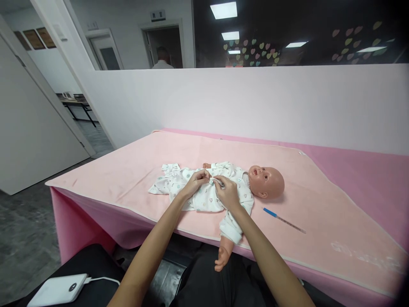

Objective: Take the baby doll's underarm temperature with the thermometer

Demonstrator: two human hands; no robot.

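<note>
Both hands meet on the doll's chest: my left hand [198,178] pinches the edge of the white romper [204,192] with curled fingers, and my right hand [227,190] grips the opposite edge, thumb and forefinger closed on the cloth by a small round snap button [211,182]. That romper is white with tiny pale hearts and teal dots, loose over the baby doll [255,181], which lies on its back with its bald head toward my right and one bare arm hanging over the near edge. Under it is a pink towel [128,170] spread over the surface. A blue-capped thermometer [283,220] lies just beside the doll's head.
</note>
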